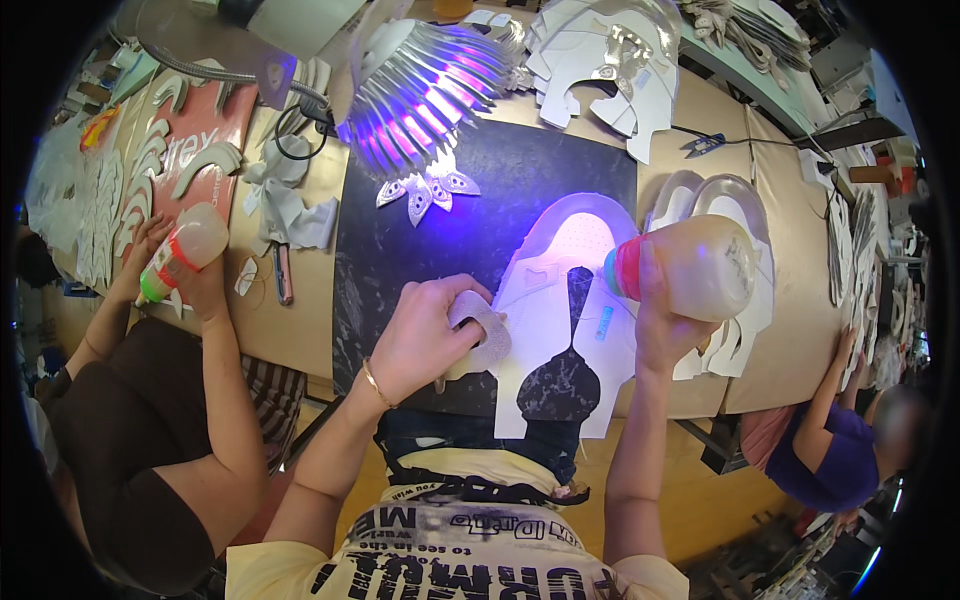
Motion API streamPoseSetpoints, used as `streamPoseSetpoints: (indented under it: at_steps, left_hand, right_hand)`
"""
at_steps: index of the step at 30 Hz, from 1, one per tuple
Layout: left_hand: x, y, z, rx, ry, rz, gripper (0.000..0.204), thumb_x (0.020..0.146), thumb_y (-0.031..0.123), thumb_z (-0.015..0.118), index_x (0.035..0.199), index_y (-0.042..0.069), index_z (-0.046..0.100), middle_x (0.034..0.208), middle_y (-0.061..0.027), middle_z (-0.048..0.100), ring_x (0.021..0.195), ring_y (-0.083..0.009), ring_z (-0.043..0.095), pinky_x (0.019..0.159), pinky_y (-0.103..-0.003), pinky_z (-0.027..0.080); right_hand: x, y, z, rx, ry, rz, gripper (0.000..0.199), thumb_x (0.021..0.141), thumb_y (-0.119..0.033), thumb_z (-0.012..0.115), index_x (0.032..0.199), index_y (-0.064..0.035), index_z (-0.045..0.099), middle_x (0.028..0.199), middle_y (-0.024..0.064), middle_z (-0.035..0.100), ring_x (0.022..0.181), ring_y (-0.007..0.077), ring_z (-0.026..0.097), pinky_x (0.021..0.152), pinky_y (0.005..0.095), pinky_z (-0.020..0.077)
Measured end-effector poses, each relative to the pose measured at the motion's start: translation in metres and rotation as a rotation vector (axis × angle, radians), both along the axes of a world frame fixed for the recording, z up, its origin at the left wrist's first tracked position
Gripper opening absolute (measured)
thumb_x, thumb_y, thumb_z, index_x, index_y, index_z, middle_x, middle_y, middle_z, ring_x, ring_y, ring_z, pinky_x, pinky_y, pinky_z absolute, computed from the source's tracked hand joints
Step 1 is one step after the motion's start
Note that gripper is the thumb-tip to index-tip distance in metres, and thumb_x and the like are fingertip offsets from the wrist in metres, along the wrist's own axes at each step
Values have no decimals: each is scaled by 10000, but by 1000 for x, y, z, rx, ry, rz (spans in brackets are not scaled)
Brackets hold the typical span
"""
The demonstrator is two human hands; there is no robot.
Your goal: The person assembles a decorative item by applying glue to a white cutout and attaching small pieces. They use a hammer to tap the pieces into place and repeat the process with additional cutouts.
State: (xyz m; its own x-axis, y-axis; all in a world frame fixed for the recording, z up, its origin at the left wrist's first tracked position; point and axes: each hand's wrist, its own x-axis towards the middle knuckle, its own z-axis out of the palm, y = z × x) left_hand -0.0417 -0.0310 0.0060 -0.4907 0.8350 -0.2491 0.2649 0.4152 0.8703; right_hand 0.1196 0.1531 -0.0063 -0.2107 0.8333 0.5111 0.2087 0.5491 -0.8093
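Observation:
My right hand (668, 325) is wrapped round a squeeze bottle (705, 268) of pale liquid, tipped on its side with its red and teal neck toward the left. The nozzle end is over a white shoe upper (535, 315), which lies flat on a black mat (400, 250) and has a silvery toe edge and an open throat. Between the fingers and thumb of my left hand (430, 330) is a curved, grey, glittery piece (487, 328), held just beside the upper's left edge. Whether the nozzle touches the upper I cannot tell.
A ribbed metal lamp (425, 90) glows violet above the mat, with small silver pieces (428, 188) beneath. More uppers (735, 200) lie at right, others (605, 70) at the back. Snips (703, 145) rest at back right. Co-workers sit on both sides; the left one holds a bottle (190, 245).

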Motion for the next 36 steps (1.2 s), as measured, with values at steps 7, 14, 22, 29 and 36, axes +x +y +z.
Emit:
streamPoseSetpoints:
  at_steps: [7, 14, 22, 29, 36]
  left_hand:
    - [3, 0, -2, 25, 31, 14, 240, 817, 173, 781, 920, -33, 713, 642, -144, 638, 541, -185, 595, 546, -324, 466]
    - [1, 2, 6, -89, -17, -8, 241, 763, 74, 655, 971, -37, 704, 830, -238, 700, 760, -392, 700, 719, -399, 560]
    - [1, 2, 6, -68, -1, -10, 240, 760, 81, 657, 965, -34, 706, 823, -240, 697, 751, -395, 694, 723, -402, 557]
    - [3, -1, -5, 66, 66, 13, 210, 820, 163, 779, 914, -11, 707, 608, -132, 603, 505, -175, 543, 516, -320, 429]
    - [4, -2, -4, 52, 46, 16, 194, 821, 149, 783, 913, -5, 707, 627, -136, 622, 515, -172, 560, 519, -313, 435]
  right_hand:
    - [-4, 2, -6, 61, -13, 31, 442, 761, -133, 893, 1108, 22, 668, 1023, 107, 719, 890, 184, 705, 830, 326, 555]
    - [-17, -5, -9, 10, 48, 94, 428, 765, -116, 886, 1104, 26, 666, 1003, 98, 720, 870, 182, 710, 816, 313, 558]
    - [-16, -16, -9, 56, 32, 126, 451, 733, -164, 909, 1075, 11, 673, 1008, 87, 716, 879, 180, 700, 833, 319, 547]
    - [9, -29, -4, -36, -113, 237, 472, 718, -139, 904, 1107, 1, 677, 1009, 77, 718, 878, 177, 698, 843, 322, 542]
    - [31, -43, 1, -105, -183, 282, 381, 768, -129, 866, 1094, -22, 701, 1019, 72, 724, 914, 190, 700, 870, 346, 537]
